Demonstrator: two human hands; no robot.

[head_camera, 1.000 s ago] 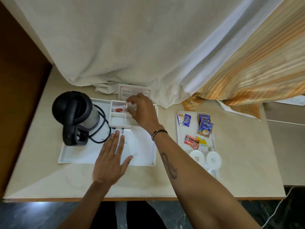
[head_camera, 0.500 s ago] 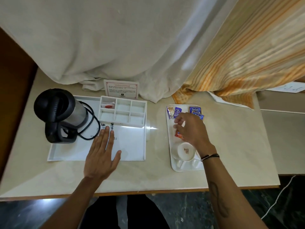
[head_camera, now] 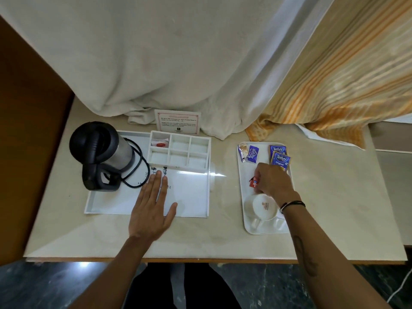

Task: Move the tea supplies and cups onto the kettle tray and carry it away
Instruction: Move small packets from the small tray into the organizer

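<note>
Over on the small white serving tray (head_camera: 242, 186) the right hand (head_camera: 273, 182) is pinched on a red sachet (head_camera: 253, 183), so I'd lift clear of the upturned white cup (head_camera: 264, 206) while the flat, open left hand (head_camera: 149, 210) steadies the white kettle tray (head_camera: 189, 197) on the beige desk (head_camera: 223, 237).

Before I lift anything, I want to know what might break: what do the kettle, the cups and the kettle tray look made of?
Kettle: brushed metal body, matte black plastic lid and handle. Cups: glossy white, probably ceramic, so breakable. Kettle tray: smooth white, likely plastic or acrylic; uncertain.
</note>
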